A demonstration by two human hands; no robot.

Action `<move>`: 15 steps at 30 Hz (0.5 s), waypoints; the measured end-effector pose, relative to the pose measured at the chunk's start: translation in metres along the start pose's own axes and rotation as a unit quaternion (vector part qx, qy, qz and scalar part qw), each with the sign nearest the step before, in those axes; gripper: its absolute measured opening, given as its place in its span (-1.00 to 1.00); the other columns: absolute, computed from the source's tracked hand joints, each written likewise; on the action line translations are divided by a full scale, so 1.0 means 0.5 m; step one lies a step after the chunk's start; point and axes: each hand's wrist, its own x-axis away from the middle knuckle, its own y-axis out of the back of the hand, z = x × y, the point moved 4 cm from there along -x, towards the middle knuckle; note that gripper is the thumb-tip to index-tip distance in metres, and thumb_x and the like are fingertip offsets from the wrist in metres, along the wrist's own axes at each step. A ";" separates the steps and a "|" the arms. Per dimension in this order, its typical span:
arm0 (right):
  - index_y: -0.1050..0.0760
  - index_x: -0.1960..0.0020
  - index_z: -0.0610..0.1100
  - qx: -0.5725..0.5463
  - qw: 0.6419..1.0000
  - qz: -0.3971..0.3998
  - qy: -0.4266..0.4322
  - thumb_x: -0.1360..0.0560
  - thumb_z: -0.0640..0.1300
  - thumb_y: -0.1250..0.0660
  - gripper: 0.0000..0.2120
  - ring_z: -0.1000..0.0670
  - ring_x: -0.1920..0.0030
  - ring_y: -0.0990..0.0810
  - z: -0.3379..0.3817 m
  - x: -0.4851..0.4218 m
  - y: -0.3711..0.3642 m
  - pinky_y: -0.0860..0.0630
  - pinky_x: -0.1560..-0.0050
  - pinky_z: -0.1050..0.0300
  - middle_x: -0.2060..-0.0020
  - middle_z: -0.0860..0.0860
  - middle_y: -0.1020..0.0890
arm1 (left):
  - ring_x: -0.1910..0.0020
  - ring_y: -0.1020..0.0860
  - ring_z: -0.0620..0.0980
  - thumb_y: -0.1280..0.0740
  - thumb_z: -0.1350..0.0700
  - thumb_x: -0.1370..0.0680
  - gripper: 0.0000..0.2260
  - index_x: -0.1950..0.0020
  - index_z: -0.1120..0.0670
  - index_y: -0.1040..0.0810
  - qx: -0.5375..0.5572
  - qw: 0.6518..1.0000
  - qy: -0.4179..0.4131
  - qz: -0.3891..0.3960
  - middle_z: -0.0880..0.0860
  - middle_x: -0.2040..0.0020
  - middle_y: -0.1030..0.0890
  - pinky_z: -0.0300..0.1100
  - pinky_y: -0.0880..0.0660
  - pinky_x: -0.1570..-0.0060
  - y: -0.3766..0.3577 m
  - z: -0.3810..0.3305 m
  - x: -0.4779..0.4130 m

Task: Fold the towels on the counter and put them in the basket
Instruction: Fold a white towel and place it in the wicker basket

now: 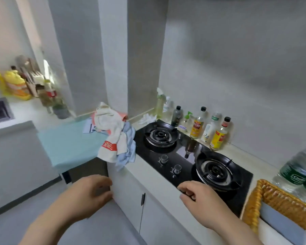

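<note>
A pale kitchen surface (148,175) runs from the far left to the near right. It carries a black glass gas hob (182,156) with two ringed burners and two knobs. To its left sits a lower, teal-covered top (69,144).

The heap of crumpled towels (113,137) lies unfolded at the far left end of the surface, spilling onto the teal top and hanging over the surface's end. A cream towel with a red-orange printed patch (111,128) is uppermost, with a pale blue towel (127,151) beneath it.

At the near right stands the golden-brown woven wicker basket (265,191), with something pale grey-blue showing inside it. Just behind it is a large clear plastic water bottle with a green label (300,170).

Both hands are stretched forward, bare and holding nothing. The left hand (94,190), fingers loosely curled, hovers by the near left corner of the white cabinet (131,191). It is nearer and lower than the towels and well apart from them. The right hand (200,197), fingers also loosely curled, hangs over the near edge of the hob. Whether it touches the surface cannot be told. The towels lie beyond it to the left, and the basket stands off to its right, apart from it.

A row of small condiment bottles (200,124) lines the grey far wall (237,68) behind the hob.
</note>
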 end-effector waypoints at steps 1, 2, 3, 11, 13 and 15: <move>-0.50 -0.07 0.23 -0.004 1.000 0.002 0.011 -0.53 0.04 -0.27 -0.86 0.30 0.03 -0.48 0.029 -0.017 -0.010 -0.40 0.01 0.39 0.06 0.33 -0.52 | 0.06 -0.51 -0.32 -0.33 -0.08 -0.51 -0.85 0.17 -0.31 -0.40 0.001 1.000 0.009 -0.013 -0.30 0.02 -0.54 -0.38 -0.46 0.05 0.020 0.021 0.014; -0.47 -0.06 0.25 -0.007 1.000 0.004 0.020 -0.53 0.04 -0.27 -0.86 0.30 0.03 -0.48 0.052 -0.031 -0.018 -0.40 0.00 0.39 0.05 0.33 -0.52 | 0.08 -0.49 -0.33 -0.32 -0.07 -0.52 -0.84 0.18 -0.31 -0.40 0.001 1.000 0.019 -0.023 -0.31 0.05 -0.52 -0.41 -0.44 0.08 0.035 0.039 0.023; -0.46 -0.07 0.26 -0.013 0.999 0.009 0.031 -0.54 0.04 -0.27 -0.85 0.31 0.03 -0.48 0.079 -0.048 -0.029 -0.39 -0.01 0.38 0.03 0.34 -0.52 | 0.08 -0.48 -0.34 -0.32 -0.07 -0.53 -0.83 0.17 -0.32 -0.38 0.001 0.999 0.032 -0.036 -0.33 0.06 -0.50 -0.42 -0.42 0.07 0.051 0.063 0.037; -0.50 -0.17 0.19 -0.061 0.994 0.057 0.065 -0.55 0.01 -0.27 -0.78 0.29 -0.03 -0.50 0.209 -0.195 -0.126 -0.44 -0.07 0.37 -0.05 0.32 -0.52 | 0.00 -0.49 -0.34 -0.31 -0.11 -0.53 -0.90 0.07 -0.33 -0.43 0.032 0.991 0.101 -0.078 -0.32 -0.01 -0.54 -0.36 -0.46 -0.06 0.099 0.213 0.047; -0.51 -0.19 0.16 -0.065 0.994 0.064 0.067 -0.54 0.00 -0.28 -0.76 0.30 -0.01 -0.50 0.226 -0.245 -0.150 -0.42 -0.03 0.40 -0.03 0.32 -0.52 | 0.01 -0.49 -0.35 -0.31 -0.10 -0.53 -0.92 0.06 -0.32 -0.45 0.033 0.991 0.109 -0.070 -0.34 0.00 -0.54 -0.36 -0.46 -0.07 0.101 0.246 0.016; -0.52 -0.19 0.15 -0.075 0.993 0.069 0.063 -0.53 -0.01 -0.28 -0.76 0.30 0.02 -0.51 0.235 -0.305 -0.176 -0.42 -0.01 0.41 -0.02 0.30 -0.55 | 0.04 -0.51 -0.36 -0.32 -0.07 -0.54 -0.93 0.06 -0.28 -0.51 0.047 0.990 0.118 -0.056 -0.34 0.06 -0.58 -0.39 -0.47 -0.03 0.102 0.282 -0.032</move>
